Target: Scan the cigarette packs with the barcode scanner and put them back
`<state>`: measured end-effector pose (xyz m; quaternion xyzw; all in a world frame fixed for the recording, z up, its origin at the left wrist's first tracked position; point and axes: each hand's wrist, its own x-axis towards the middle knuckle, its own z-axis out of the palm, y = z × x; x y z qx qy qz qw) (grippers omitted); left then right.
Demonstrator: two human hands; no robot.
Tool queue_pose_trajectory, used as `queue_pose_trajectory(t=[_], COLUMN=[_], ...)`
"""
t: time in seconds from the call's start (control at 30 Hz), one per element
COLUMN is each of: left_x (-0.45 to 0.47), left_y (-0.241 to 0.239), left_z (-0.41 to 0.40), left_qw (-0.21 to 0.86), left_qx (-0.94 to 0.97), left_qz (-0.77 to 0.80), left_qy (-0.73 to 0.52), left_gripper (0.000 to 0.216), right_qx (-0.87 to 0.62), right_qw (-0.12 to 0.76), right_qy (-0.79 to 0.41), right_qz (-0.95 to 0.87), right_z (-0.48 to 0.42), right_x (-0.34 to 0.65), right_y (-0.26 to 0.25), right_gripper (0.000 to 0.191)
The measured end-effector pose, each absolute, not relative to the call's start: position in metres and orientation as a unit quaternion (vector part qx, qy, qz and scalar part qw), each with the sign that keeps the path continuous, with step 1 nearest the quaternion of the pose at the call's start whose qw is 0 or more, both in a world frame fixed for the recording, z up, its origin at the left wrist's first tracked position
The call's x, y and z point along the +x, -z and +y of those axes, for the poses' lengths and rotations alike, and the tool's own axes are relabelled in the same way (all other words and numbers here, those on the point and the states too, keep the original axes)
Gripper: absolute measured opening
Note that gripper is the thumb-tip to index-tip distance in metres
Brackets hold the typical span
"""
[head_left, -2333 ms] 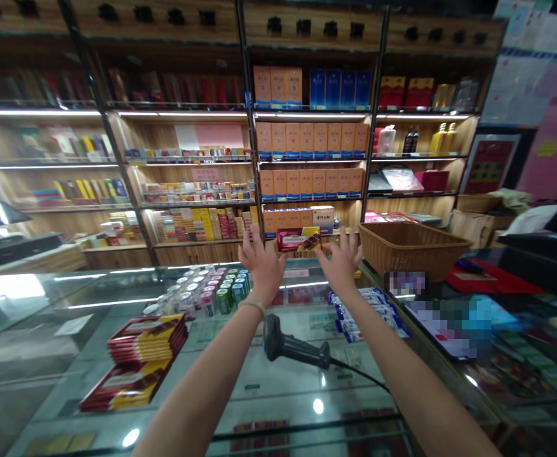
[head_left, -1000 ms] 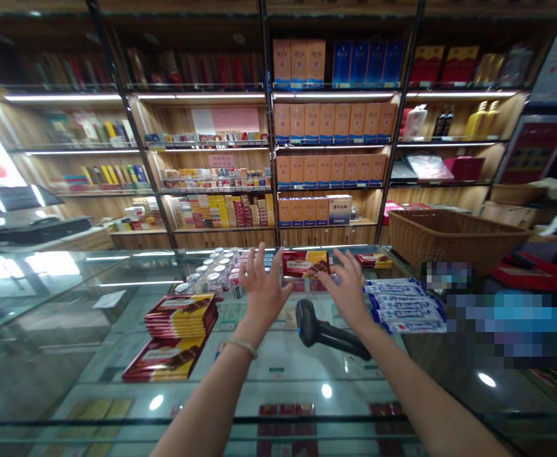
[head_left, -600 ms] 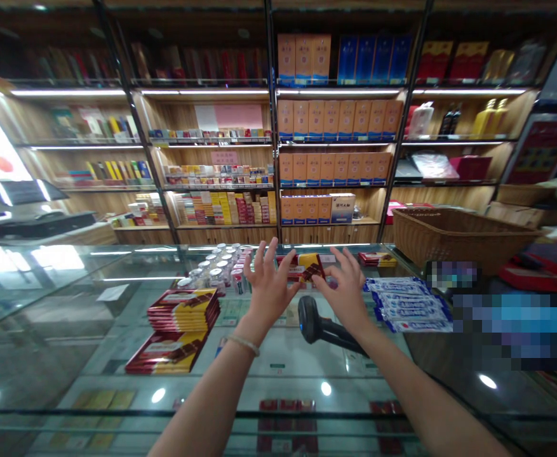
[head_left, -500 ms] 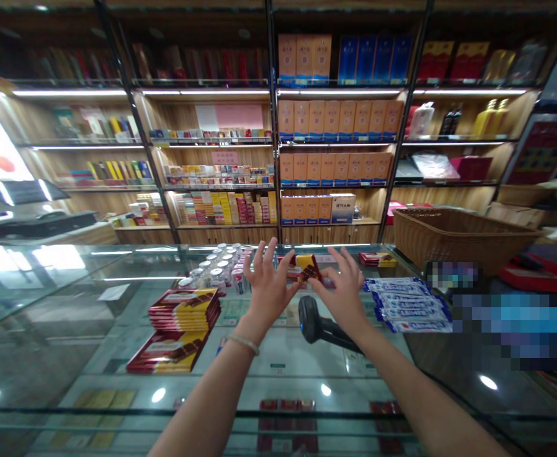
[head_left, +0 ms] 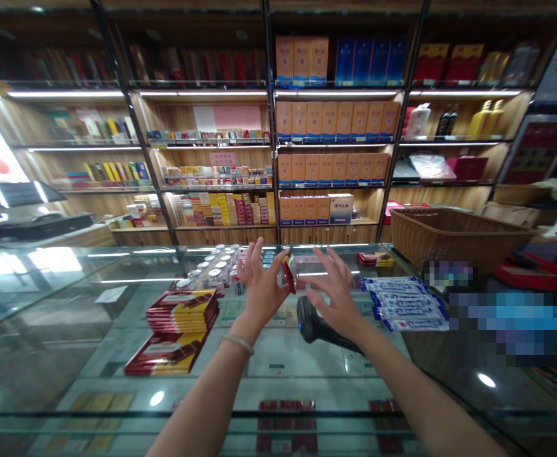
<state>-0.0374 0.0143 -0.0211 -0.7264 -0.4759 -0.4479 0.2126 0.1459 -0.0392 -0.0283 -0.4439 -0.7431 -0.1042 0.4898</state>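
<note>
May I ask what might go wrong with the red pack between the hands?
The red pack stands on edge, seemingly pinched only by the left hand, with the right hand open beside it; it may slip onto the glass counter. The jars near the left hand could get knocked.

Shop's back wall is all wooden shelving [head_left: 240, 120] split by black metal uprights [head_left: 271, 127], with a white LED strip [head_left: 202, 92] under each shelf. A glass display counter [head_left: 68, 355] runs across the front, with light spots [head_left: 156, 398] glinting near its front edge.
</note>
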Motion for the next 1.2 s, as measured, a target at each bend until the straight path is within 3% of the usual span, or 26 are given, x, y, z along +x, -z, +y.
queue_pose_trajectory(t=[0.13, 0.33, 0.57, 0.7, 0.83, 0.93, 1.13, 1.2], left_x=[-0.039, -0.035, -0.031, -0.036, -0.040, -0.042, -0.043, -0.042], left_y=[0.020, 0.023, 0.029, 0.031, 0.033, 0.034, 0.024, 0.021], left_z=[0.014, 0.008, 0.008, 0.012, 0.022, 0.029, 0.018, 0.013], left_qw=[0.212, 0.216, 0.198, 0.161, 0.129, 0.161, 0.259, 0.269], left_qx=[-0.745, -0.788, -0.810, -0.822, -0.797, -0.773, -0.774, -0.775], left_qz=[-0.445, -0.388, -0.357, -0.363, -0.383, -0.382, -0.403, -0.415], left_qy=[0.450, 0.428, 0.420, 0.408, 0.449, 0.481, 0.415, 0.392], left_gripper=[0.060, 0.056, 0.063, 0.079, 0.115, 0.135, 0.099, 0.096], right_qx=[-0.509, -0.531, -0.511, -0.514, -0.518, -0.526, -0.517, -0.515], right_qw=[0.494, 0.394, 0.383, 0.397, 0.401, 0.398, 0.378, 0.366], right_qy=[0.145, 0.183, 0.196, 0.205, 0.227, 0.239, 0.259, 0.278], right_qz=[-0.690, -0.727, -0.745, -0.733, -0.720, -0.713, -0.723, -0.723], right_z=[-0.021, -0.005, -0.009, -0.012, -0.013, -0.013, -0.012, -0.013], right_x=[0.171, 0.185, 0.182, 0.184, 0.186, 0.189, 0.193, 0.192], right_y=[0.027, 0.041, 0.040, 0.037, 0.035, 0.034, 0.034, 0.035], right_gripper=[0.036, 0.074, 0.065, 0.060, 0.059, 0.058, 0.056, 0.056])
